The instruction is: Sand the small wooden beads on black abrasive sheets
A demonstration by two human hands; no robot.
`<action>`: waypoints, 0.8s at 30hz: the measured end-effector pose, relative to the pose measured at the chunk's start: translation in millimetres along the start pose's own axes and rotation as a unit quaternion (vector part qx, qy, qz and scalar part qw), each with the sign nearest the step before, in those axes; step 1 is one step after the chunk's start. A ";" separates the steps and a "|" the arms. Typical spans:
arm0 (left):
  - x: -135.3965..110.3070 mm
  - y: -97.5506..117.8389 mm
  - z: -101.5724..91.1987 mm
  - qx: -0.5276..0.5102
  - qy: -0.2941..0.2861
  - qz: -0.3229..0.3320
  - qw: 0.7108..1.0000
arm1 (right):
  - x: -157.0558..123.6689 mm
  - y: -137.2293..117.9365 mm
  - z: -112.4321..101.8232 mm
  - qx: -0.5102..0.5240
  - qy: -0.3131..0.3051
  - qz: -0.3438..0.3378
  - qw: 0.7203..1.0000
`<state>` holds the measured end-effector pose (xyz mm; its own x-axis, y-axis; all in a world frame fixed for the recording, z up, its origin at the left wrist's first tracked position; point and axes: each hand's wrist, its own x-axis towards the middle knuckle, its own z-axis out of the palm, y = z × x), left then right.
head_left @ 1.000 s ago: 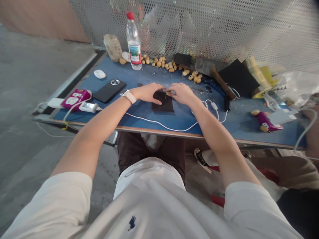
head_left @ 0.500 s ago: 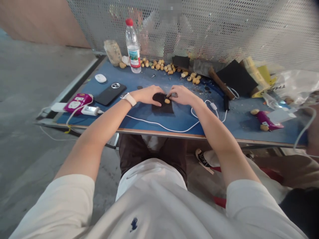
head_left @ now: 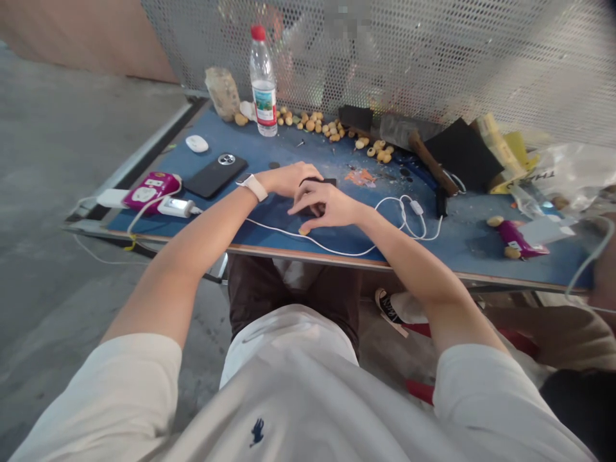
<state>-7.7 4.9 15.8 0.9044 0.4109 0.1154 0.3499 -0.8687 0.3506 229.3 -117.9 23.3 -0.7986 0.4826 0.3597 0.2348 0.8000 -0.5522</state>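
Observation:
My left hand [head_left: 292, 178] lies over a dark, flat sheet [head_left: 330, 182] on the blue tabletop. Its thumb and fingertips are hidden behind my right hand, so I cannot tell how they are bent. My right hand [head_left: 332, 204] crosses in front of it, with thumb and index finger spread apart and the other fingers curled beneath. A small yellowish piece [head_left: 303, 232] sits at the tip of the right thumb, near the white cable [head_left: 332, 251]. Most of the dark sheet is covered by the hands.
Behind the hands are orange scraps [head_left: 360, 177], several tan round pieces [head_left: 312, 122] and a water bottle [head_left: 264, 96]. A phone [head_left: 216, 175] and a purple power strip [head_left: 153, 191] lie left. Dark sheets [head_left: 464, 155] and a hammer-like tool [head_left: 433, 163] lie right.
My right hand has moved left and towards me, across the dark sheet, and its fingers have spread. The yellowish piece on the sheet no longer shows there; one now shows at the right thumb.

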 end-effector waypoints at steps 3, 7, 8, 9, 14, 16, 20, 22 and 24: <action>-1.5 0.9 -0.7 -0.008 0.005 -0.005 1.000 | 6.9 -11.6 11.5 0.014 -0.010 -0.045 0.999; -2.0 2.6 0.1 -0.012 0.002 -0.014 1.000 | 1.5 -22.9 5.0 0.013 -0.038 -0.043 0.998; -1.9 2.3 0.6 -0.012 0.003 -0.014 1.000 | -0.3 -24.5 3.0 0.015 -0.046 -0.039 0.998; -1.8 1.7 1.0 -0.011 0.003 -0.015 1.000 | -1.6 -25.8 1.6 0.017 -0.056 -0.035 0.998; -3.0 -0.1 0.5 -0.011 0.007 -0.010 1.000 | -1.3 -26.5 1.9 0.018 -0.107 -0.023 0.994; -3.5 0.8 -0.8 -0.014 0.009 -0.004 1.000 | -1.2 -23.6 -1.1 0.018 -0.072 -0.017 0.997; -3.3 1.6 -1.8 -0.013 0.014 0.003 1.000 | -7.4 -11.5 -21.5 0.009 0.061 0.042 0.997; -3.2 0.7 -1.4 -0.008 0.015 -0.003 1.000 | -12.7 -2.2 -34.2 -0.013 0.119 0.101 0.988; -3.5 -0.5 -1.1 -0.001 0.014 -0.015 1.000 | -18.2 9.1 -44.1 -0.050 0.154 0.170 0.972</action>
<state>-11.3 4.1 16.3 0.8868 0.4435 0.1302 0.3757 -0.8556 0.3560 270.4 -103.7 44.9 -0.4658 0.7962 0.3860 0.5210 0.5994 -0.6076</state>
